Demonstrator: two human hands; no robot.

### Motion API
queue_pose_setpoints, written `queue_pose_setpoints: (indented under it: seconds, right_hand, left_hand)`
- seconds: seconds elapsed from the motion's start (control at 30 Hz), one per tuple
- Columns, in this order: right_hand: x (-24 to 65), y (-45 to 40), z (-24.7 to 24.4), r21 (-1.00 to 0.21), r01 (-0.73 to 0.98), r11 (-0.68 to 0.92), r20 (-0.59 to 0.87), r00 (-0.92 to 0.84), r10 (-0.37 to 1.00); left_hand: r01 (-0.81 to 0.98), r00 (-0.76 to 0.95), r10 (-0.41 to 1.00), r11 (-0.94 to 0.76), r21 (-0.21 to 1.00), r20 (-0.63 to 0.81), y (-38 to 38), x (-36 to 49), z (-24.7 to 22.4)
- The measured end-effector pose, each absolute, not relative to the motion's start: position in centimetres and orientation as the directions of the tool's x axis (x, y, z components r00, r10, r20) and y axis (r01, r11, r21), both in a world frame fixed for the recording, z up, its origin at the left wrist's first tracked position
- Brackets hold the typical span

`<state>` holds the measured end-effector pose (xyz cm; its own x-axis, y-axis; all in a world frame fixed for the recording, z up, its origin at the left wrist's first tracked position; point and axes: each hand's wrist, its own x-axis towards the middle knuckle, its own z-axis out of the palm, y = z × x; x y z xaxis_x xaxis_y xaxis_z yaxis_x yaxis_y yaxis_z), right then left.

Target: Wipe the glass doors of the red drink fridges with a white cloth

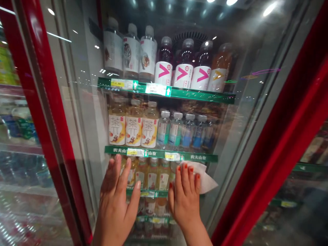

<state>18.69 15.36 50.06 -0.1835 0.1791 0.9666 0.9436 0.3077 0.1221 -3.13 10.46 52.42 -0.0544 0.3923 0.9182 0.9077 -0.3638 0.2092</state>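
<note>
My right hand (186, 194), with orange-red nails, lies flat over a white tissue (208, 181) and holds it against the glass door (164, 136) of a drinks cooler. One pointed corner of the tissue sticks out to the right of the fingers. To the left, my left hand (116, 198) is raised with its fingers stretched and the thumb apart, holding nothing. It is at or close to the glass; whether it touches cannot be told. Behind the glass, between the hands, stand small drink bottles (152, 176) on a lower shelf.
Red door frames (276, 164) run down both sides of the glass. Inside, green-edged shelves (202, 96) carry tea bottles (134, 126), purple drink bottles (183, 66) and clear bottles with tiger labels (148, 51). Ceiling lights reflect in the glass. More stocked shelves (19, 150) appear at left.
</note>
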Motion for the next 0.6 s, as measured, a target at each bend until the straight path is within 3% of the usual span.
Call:
queue_pose_setpoints:
  seconds: [0.1, 0.17, 0.23, 0.3, 0.4, 0.47, 0.53, 0.6]
  right_hand:
    - [21.4, 15.3, 49.6, 0.022, 0.963, 0.270, 0.975, -0.081, 0.209]
    - [22.3, 15.8, 52.0, -0.132, 0.961, 0.241, 0.973, 0.080, 0.216]
    - [21.2, 16.3, 55.0, -0.199, 0.953, 0.227, 0.967, 0.154, 0.201]
    - [18.6, 16.3, 56.6, -0.099, 0.960, 0.260, 0.979, 0.047, 0.197]
    - [16.0, 15.6, 55.1, 0.264, 0.877, 0.402, 0.922, -0.352, 0.163]
    - [16.9, 15.3, 53.3, 0.375, 0.818, 0.437, 0.873, -0.470, 0.131]
    - [18.8, 15.4, 52.9, 0.289, 0.878, 0.380, 0.921, -0.363, 0.138]
    - [19.8, 15.8, 54.4, 0.111, 0.949, 0.295, 0.977, -0.158, 0.144]
  left_hand:
    - [0.921, -0.015, 0.393, -0.353, 0.166, 0.920, 10.1, -3.9, 52.9]
    - [0.923, 0.002, 0.383, -0.357, 0.145, 0.924, 9.9, -4.3, 53.2]
    - [0.922, 0.010, 0.374, -0.362, 0.136, 0.927, 9.8, -4.6, 53.4]
    - [0.922, 0.011, 0.375, -0.363, 0.135, 0.927, 9.8, -4.6, 53.6]
    - [0.923, 0.007, 0.359, -0.361, 0.132, 0.933, 9.9, -4.7, 53.8]
    - [0.923, 0.011, 0.337, -0.365, 0.120, 0.941, 9.9, -5.0, 54.1]
    - [0.922, 0.025, 0.314, -0.375, 0.100, 0.949, 9.8, -5.4, 54.4]
    - [0.918, 0.033, 0.289, -0.388, 0.085, 0.957, 9.8, -5.9, 54.9]
